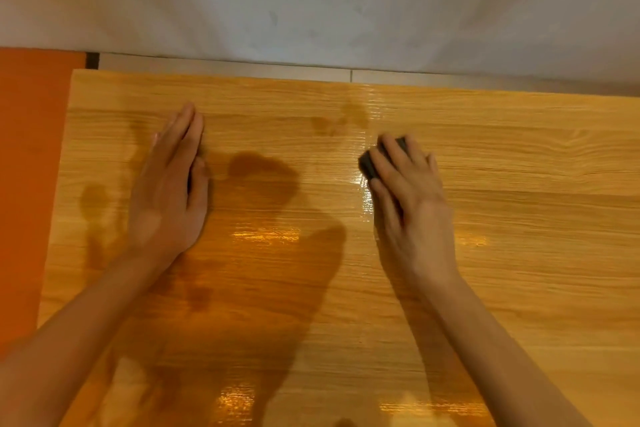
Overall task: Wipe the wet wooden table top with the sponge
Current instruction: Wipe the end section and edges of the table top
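Head-worn camera looks steeply down, close above the wooden table top (502,184).

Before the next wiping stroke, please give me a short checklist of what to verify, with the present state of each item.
1. Sponge held: ok, the right hand grips it with fingers curled over it.
2. Sponge on the wooden table top: ok, it seems pressed to the surface.
3. Left hand placed safely: ok, it rests flat, apart from the sponge.
4. Wet area found: ok, a glossy wet streak lies beside the right hand.
5. Path free: ok, nothing stands between the hands.
6. Sponge clean enough: cannot tell, it is mostly covered.
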`<move>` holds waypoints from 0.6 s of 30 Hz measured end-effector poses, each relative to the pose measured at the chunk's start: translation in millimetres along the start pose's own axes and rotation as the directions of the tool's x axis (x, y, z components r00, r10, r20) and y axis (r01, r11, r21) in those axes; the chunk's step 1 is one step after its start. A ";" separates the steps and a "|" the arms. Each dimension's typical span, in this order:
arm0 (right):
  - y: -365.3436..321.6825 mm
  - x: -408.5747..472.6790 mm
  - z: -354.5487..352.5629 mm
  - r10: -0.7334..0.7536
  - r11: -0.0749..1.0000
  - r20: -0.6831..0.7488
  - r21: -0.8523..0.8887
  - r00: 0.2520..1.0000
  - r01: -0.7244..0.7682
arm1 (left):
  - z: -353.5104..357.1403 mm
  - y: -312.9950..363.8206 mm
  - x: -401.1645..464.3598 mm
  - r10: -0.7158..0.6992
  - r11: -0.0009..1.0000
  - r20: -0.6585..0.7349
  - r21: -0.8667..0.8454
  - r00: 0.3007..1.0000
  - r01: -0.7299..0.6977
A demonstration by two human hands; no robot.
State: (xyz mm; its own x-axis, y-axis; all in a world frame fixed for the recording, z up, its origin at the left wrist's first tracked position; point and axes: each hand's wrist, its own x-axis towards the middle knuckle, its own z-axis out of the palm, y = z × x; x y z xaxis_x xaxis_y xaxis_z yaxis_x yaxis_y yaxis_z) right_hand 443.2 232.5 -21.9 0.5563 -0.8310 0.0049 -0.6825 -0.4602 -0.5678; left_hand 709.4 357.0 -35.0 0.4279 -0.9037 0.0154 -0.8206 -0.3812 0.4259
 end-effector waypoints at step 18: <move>-20.0 -36.0 15.7 -0.113 0.991 0.088 0.078 0.990 0.106 | 6.9 -7.0 0.4 0.027 0.999 -0.071 -0.045 0.997 -0.031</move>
State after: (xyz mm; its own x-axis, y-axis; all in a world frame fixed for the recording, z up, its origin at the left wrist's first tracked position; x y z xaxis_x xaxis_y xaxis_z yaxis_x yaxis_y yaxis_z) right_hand 444.3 276.5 -23.7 0.6691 -0.7432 -0.0034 -0.5808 -0.5200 -0.6263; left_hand 712.6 358.0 -44.2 0.4311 -0.8977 0.0912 -0.8152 -0.3441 0.4658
